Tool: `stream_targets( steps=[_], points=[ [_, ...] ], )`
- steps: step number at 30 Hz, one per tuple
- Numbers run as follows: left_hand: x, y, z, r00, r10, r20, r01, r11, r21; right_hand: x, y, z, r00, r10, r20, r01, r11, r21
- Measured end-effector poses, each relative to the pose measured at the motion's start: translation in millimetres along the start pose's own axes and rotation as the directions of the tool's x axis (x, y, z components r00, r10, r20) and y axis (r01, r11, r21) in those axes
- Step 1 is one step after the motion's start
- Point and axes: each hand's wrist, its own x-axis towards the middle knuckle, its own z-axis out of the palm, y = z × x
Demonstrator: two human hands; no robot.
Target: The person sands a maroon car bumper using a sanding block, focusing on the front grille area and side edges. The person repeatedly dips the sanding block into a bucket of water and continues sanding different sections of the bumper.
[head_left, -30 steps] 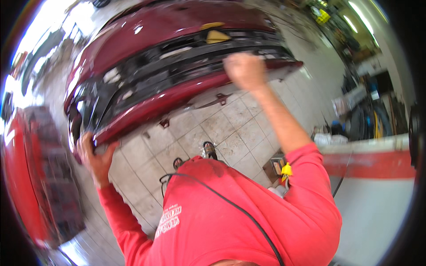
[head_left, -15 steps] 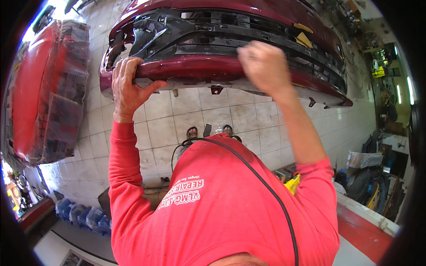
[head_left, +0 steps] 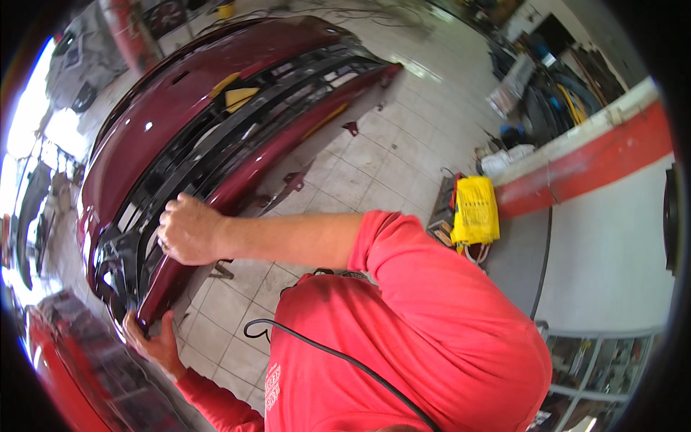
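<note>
A maroon car bumper (head_left: 241, 191) with a black grille (head_left: 209, 155) stretches from the lower left toward the upper middle. At its near left end, my left hand (head_left: 155, 344) grips the lower edge, thumb on one side and fingers on the other. My right hand (head_left: 188, 230) is closed in a fist over the bumper's lower lip, close to the grille. Its palm side is hidden, so whatever it may hold cannot be seen. A folded yellow piece (head_left: 240, 99) rests on the grille farther along.
Behind me to the right, a yellow bag-like cover (head_left: 475, 210) lies beside a red-and-white ledge (head_left: 590, 169). A red car panel in clear wrapping (head_left: 72, 381) is at the lower left. Tiled floor (head_left: 234, 295) lies beneath. A black cable (head_left: 345, 358) crosses my shirt.
The view has swung to the right, so the bumper now runs diagonally. My right fist has moved left along the bumper, nearer my left hand. The left hand still holds the bumper's left end.
</note>
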Motion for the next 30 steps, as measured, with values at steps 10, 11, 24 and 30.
stream_targets(
  steps=[10, 11, 24, 30],
  points=[
    [-2.4, -2.3, 6.7, 0.997, -0.073, 0.023, 0.073, 0.997, 0.006, -112.4, 216.3, -129.7, 0.977, 0.161, -0.139, -0.192, 0.948, -0.253],
    [-2.6, -3.7, 8.4, 0.997, -0.08, 0.014, 0.08, 0.997, -0.019, -101.9, 193.5, -115.4, 0.988, 0.064, -0.139, -0.094, 0.97, -0.226],
    [-11.3, -26.4, 5.6, 0.993, -0.103, 0.06, 0.102, 0.995, 0.011, -133.1, 304.2, -138.9, 0.975, 0.223, 0.022, -0.216, 0.96, -0.18],
    [-8.4, -8.1, 1.7, 0.989, -0.13, 0.064, 0.129, 0.991, 0.02, -127.2, 290.3, -133.1, 0.94, 0.341, 0.01, -0.338, 0.936, -0.097]
  ],
)
